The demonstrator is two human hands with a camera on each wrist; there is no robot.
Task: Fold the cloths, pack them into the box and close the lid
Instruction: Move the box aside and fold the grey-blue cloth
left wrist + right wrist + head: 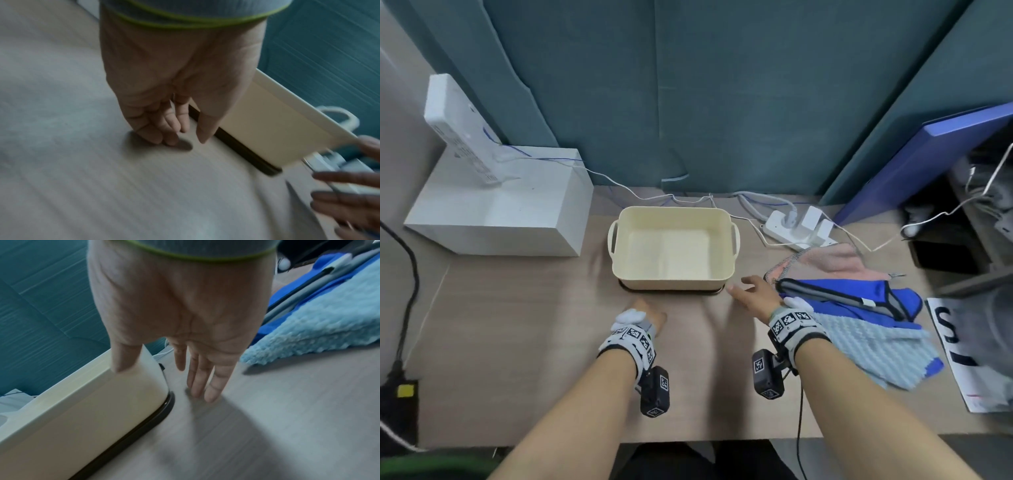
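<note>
A cream box [719, 246] with side handles stands empty at the table's middle, on a dark lid [671, 291] [244, 152] [144, 423] that shows under its base. My left hand [650, 313] [183, 138] hangs just in front of the box, fingers loosely bent, fingertips [170, 141] near the tabletop, holding nothing. My right hand [751, 293] [164, 382] is spread open at the box's front right corner, empty. To the right lie a pale blue cloth [873, 349] [320, 318], a blue cloth [859, 294] and a pink cloth [835, 260], unfolded in a heap.
A white box [500, 212] with a white device [458, 126] on it stands at the back left. A power strip [798, 228] with plugs and cables lies behind the cream box. A blue folder [935, 154] leans at the right, printed paper [955, 346] beside the cloths.
</note>
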